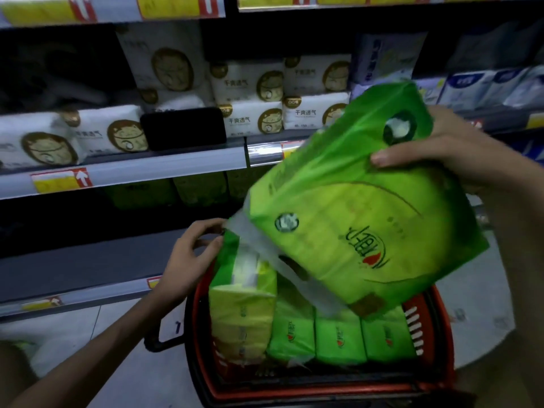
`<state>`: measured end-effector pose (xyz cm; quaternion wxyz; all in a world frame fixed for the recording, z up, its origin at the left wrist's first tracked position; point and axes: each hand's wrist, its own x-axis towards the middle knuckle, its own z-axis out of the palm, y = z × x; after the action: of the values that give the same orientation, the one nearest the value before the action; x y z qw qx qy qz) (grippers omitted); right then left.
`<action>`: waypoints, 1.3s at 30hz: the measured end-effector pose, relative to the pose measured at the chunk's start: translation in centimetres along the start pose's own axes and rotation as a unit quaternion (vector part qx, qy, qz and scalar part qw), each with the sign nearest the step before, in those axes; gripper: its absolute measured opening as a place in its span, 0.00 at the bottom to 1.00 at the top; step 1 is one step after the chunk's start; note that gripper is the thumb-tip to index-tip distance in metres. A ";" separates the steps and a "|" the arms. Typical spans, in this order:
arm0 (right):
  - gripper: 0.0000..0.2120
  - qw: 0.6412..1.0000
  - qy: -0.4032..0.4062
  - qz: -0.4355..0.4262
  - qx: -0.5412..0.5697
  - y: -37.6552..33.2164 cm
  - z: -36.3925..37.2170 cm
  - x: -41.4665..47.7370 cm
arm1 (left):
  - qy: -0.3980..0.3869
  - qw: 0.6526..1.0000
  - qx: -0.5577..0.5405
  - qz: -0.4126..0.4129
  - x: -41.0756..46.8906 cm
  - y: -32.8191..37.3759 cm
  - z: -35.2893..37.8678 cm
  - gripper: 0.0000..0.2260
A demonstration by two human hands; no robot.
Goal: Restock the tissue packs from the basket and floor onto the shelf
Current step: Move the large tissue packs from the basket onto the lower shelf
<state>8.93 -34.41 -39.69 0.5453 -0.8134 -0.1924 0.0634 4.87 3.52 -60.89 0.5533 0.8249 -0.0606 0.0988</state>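
Observation:
My right hand (441, 148) grips the upper end of a large green tissue pack (353, 207), which hangs tilted in the air above the red basket (294, 390). My left hand (191, 260) pinches the top edge of a second green pack (244, 295) standing upright at the basket's left side. More green packs (338, 337) lie flat in the bottom of the basket. The low shelf (73, 272) behind my left hand is dark, with several green packs (164, 192) set far back on it.
White tissue packs with a round brown logo (253, 98) fill the middle shelf, and a black tag holder (184, 129) stands at its front edge. Blue-white packs (471, 86) sit at the right. The basket's black handle (159, 340) sticks out left over the pale floor.

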 end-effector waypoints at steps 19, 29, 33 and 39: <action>0.12 0.913 0.176 -0.005 0.367 0.2 4.6 3.4 | -0.062 0.962 -0.254 -0.075 0.0 8.2 0.1 0.35; 0.16 0.811 0.217 0.056 0.540 -1.8 11.6 2.4 | 0.010 0.909 -0.409 -0.084 -1.1 10.5 -3.3 0.44; 0.18 0.793 0.168 0.096 0.578 -1.3 16.4 2.0 | 0.042 0.916 -0.371 -0.147 -3.0 10.2 -4.0 0.56; 0.20 0.802 0.076 0.135 0.577 0.3 20.4 2.1 | 0.136 0.902 -0.382 -0.147 -4.9 9.4 -9.4 0.24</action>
<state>4.54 -16.14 -47.80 0.9126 -0.3688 0.0339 0.1734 -2.77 8.62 -50.05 0.8368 0.5286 0.1044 0.0971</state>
